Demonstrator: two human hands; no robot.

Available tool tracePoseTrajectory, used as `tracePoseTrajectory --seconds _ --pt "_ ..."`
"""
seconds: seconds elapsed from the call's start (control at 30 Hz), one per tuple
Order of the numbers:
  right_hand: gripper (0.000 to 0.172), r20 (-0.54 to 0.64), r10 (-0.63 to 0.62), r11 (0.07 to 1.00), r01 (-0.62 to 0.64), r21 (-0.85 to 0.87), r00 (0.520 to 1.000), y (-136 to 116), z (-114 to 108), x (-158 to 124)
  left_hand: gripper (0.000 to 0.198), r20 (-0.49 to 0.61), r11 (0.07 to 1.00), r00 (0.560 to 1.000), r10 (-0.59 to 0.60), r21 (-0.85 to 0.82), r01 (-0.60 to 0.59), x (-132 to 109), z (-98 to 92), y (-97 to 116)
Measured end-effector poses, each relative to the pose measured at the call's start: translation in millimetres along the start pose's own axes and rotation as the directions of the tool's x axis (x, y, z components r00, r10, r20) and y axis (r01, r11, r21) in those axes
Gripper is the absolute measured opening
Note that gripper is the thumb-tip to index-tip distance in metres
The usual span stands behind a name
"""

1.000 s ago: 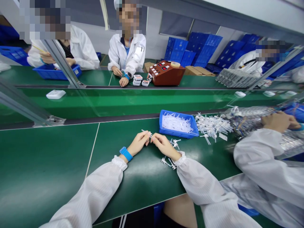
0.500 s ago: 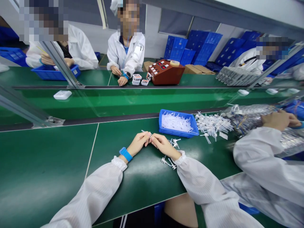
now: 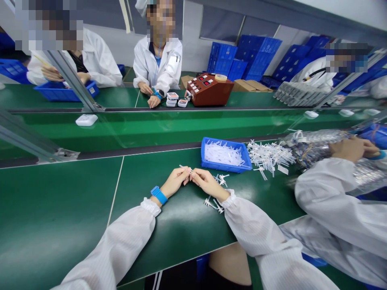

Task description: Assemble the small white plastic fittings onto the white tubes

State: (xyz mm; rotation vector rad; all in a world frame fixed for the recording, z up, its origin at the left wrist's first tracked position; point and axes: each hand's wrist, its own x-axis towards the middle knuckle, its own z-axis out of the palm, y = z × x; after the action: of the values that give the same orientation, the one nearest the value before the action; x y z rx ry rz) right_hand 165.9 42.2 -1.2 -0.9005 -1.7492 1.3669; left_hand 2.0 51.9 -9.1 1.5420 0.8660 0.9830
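Observation:
Over the green table, my left hand (image 3: 176, 181) and my right hand (image 3: 207, 181) meet fingertip to fingertip. Both are closed in a pinch on a small white plastic piece (image 3: 182, 166), whose thin end sticks out above my left fingers; most of it is hidden. Beside and below my right hand lie several white plastic fittings with short tubes (image 3: 209, 202). Just beyond that hand stands a blue bin (image 3: 226, 166) filled with short clear-white tubes (image 3: 223, 153). A blue strap (image 3: 159, 195) circles my left wrist.
A heap of white tube pieces (image 3: 269, 156) lies right of the bin. Farther right, a co-worker's hands (image 3: 352, 149) handle silvery wrapped parts. Across the green conveyor belt (image 3: 157, 125), people sit near a brown machine (image 3: 210, 90). A metal post (image 3: 33, 135) stands at left.
The whole view has shifted slightly. White pads on the belt have moved right. My hands keep the same pinched hold, with little visible movement.

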Motion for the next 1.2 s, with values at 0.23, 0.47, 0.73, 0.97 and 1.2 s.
tracePoseTrajectory --seconds 0.23,0.47,0.73,0.97,1.2 --pt "0.042 -0.017 0.012 1.000 -0.012 -0.004 1.000 -5 1 2 0.049 0.002 1.000 1.000 0.005 0.008 -0.005 0 0.0 -1" --pt "0.041 -0.048 0.018 0.997 -0.015 0.071 0.999 -11 5 2 0.049 -0.020 0.990 0.999 -0.031 -0.138 0.028 3 0.5 0" --pt "0.036 -0.032 0.044 0.997 -0.041 0.067 0.999 2 3 2 0.051 -0.046 0.991 0.998 -0.048 -0.129 0.041 2 -0.4 -3" --pt "0.038 -0.037 0.052 0.998 -0.051 0.031 0.998 2 2 1 0.052 -0.029 0.997 0.999 -0.017 -0.070 0.015 2 -0.2 -1" --pt "0.039 -0.052 0.047 0.999 -0.047 0.009 0.998 -1 2 2 0.052 -0.025 0.997 1.000 -0.009 -0.074 0.007 2 0.4 -1"
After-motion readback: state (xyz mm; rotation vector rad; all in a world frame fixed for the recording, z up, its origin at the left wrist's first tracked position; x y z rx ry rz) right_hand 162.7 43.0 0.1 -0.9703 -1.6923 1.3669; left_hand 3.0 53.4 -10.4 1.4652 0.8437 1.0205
